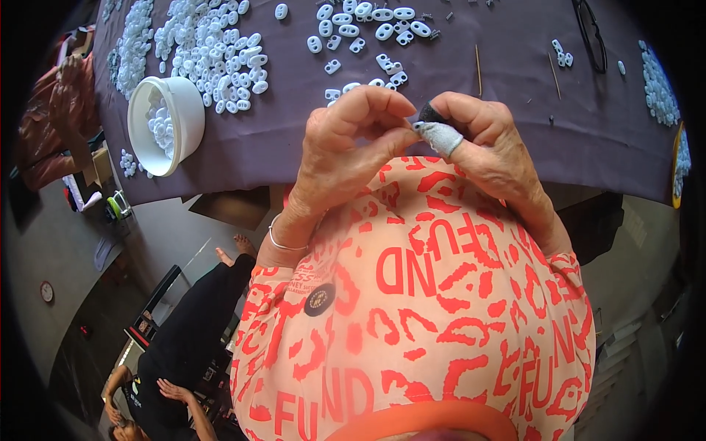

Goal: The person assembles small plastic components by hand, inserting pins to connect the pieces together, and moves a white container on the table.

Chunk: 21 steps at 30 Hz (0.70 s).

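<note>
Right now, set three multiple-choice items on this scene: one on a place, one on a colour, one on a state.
1. Where does the white bowl sit?
A. at the cloth's left near edge
B. at the cloth's right end
C. on the floor

2. What colour is the table cloth?
A. green
B. dark purple
C. yellow

3. How are the left hand and right hand placed?
A. flat on the cloth, far apart
B. both inside the bowl
C. raised together, fingertips meeting on a small dark piece

Key: 1 A, the bowl stands left by the near edge. 2 B, the cloth under the white plastic pieces is dark purple. 3 C, both hands pinch together above the edge.
</note>
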### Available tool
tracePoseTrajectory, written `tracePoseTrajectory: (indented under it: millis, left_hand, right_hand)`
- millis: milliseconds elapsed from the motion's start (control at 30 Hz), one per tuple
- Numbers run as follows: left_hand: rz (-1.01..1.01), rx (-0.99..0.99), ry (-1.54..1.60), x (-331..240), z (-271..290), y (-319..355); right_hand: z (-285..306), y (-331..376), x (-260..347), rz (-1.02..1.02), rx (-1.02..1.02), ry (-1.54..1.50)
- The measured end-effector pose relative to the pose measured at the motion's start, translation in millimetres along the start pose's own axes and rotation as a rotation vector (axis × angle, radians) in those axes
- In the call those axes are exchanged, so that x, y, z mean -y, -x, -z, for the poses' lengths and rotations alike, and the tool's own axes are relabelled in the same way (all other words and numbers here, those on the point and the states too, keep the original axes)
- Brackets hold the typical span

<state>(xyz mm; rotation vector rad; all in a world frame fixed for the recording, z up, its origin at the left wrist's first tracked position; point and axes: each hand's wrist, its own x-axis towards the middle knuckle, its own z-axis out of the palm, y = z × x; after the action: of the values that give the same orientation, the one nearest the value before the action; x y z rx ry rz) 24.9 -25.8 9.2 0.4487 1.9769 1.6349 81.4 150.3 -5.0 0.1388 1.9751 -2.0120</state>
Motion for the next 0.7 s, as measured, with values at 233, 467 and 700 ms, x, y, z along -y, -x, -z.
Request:
tracePoseTrajectory:
  millis: [233, 467, 700]
  left_hand:
    - [0.080, -0.024, 0.085, 9.5, 1.3, -0.5]
    - [0.098, 0.009, 0.132, 13.5, 0.5, -2.0]
    - [0.230, -0.011, 0.311, 14.2, -2.1, -0.5]
  right_hand:
    - [-4.6, -0.4, -1.4, -0.088, 0.002, -0.090]
    - [-4.9, 2.4, -12.6, -0.020, -0.027, 0.043]
    - [-6.5, 0.8, -10.3, -0.038, -0.097, -0.129]
